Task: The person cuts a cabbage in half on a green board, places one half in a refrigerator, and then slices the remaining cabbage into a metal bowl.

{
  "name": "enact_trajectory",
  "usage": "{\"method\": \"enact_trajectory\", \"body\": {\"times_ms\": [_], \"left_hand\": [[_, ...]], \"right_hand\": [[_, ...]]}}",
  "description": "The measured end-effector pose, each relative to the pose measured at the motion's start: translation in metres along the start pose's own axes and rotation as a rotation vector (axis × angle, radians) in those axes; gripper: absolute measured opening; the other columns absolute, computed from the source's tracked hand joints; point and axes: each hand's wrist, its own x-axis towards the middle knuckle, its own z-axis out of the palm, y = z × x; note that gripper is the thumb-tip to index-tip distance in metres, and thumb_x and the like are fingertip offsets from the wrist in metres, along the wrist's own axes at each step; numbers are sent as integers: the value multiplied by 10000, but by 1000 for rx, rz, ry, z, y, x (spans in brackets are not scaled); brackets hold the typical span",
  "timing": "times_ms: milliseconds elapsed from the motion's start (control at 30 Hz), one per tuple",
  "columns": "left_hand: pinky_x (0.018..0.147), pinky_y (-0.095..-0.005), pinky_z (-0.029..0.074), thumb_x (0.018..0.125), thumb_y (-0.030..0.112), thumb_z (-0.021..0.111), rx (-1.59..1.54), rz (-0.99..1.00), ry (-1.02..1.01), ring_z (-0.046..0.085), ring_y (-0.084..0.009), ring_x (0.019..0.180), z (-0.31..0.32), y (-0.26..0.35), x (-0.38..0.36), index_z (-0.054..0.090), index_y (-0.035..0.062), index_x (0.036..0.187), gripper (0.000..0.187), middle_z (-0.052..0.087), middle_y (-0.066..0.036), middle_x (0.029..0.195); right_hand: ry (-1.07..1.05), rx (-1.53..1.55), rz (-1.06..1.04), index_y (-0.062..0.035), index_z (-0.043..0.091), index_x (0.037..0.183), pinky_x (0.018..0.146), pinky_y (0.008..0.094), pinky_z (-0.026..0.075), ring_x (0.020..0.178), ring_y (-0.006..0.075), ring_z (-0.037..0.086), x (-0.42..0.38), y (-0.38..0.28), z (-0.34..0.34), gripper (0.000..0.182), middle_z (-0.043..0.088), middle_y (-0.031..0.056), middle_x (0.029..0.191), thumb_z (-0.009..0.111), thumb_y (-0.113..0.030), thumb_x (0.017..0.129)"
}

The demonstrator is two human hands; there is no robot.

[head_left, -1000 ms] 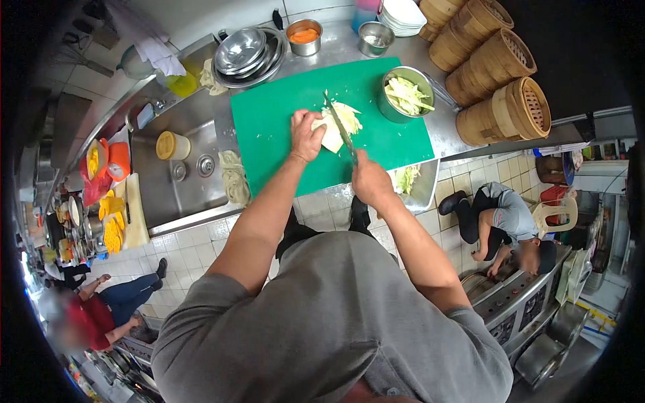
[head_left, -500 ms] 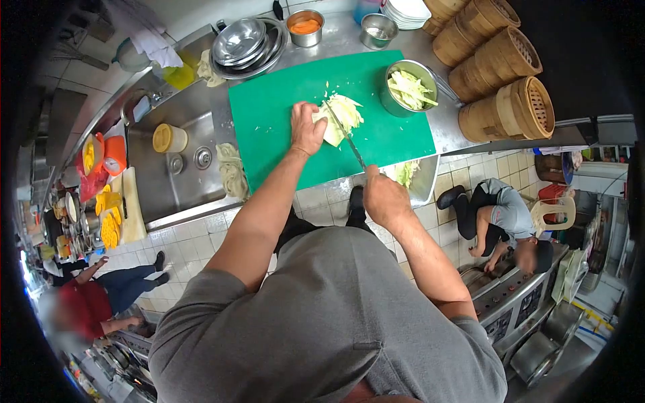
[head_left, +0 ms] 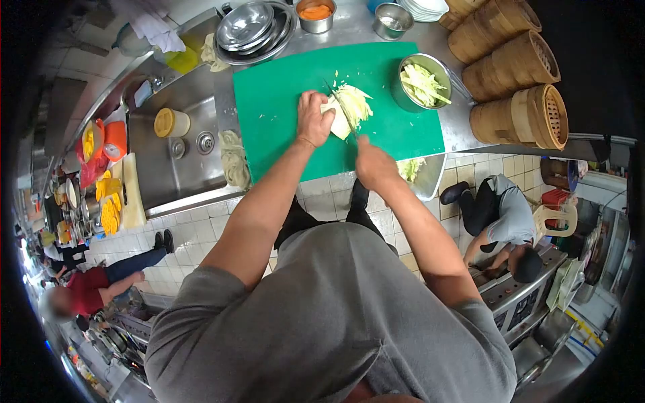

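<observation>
On the green cutting board point(head_left: 269, 127) lies a pale green cabbage piece point(head_left: 338, 119), its right part cut into strips. My left hand point(head_left: 314, 119) presses on its left side, the fingers bent and close together. My right hand point(head_left: 375, 163) is closed round the handle of a knife point(head_left: 345, 111), whose blade lies across the cabbage at the edge of the strips. Small shreds are scattered above it. A metal pot point(head_left: 405, 94) holding cut strips point(head_left: 423, 84) stands at the board's right end.
Left of the board is a sink point(head_left: 201, 171) with a yellow tub point(head_left: 172, 122). Metal bowls point(head_left: 242, 27) and bamboo steamers point(head_left: 514, 117) stand along the counter. A tub point(head_left: 430, 178) sits below the board's edge. One person point(head_left: 514, 228) crouches right; another point(head_left: 94, 285) is left.
My right hand and the knife have moved nearer the cabbage, the blade now steeper across it. The view has shifted slightly. The person at left has moved, arm lowered.
</observation>
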Motion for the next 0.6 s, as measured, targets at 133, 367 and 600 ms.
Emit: {"method": "enact_trajectory", "body": {"times_ms": [133,367,600], "left_hand": [[1052,-521,420,877,211,672,20,58,18,511,-428,1159,-2,-2,4,536,18,1113,333,517,-231,1181],[1054,-539,404,905,279,641,14,12,17,503,-429,1203,0,-7,-2,538,50,1152,352,505,-214,1239],[1061,-547,400,913,293,623,-4,0,10,504,-436,1216,2,-6,0,535,40,1145,355,507,-226,1232]], "right_hand": [[8,39,65,-2,489,1210,888,568,570,994,507,722,26,-2,21,229,743,313,1063,474,-74,993],[21,59,65,11,483,1201,900,597,557,977,512,726,-31,-8,-16,248,741,323,1010,500,-77,970],[-49,-57,63,34,476,1161,835,608,562,931,519,729,-75,-12,-33,224,736,326,963,519,-75,970]]}}
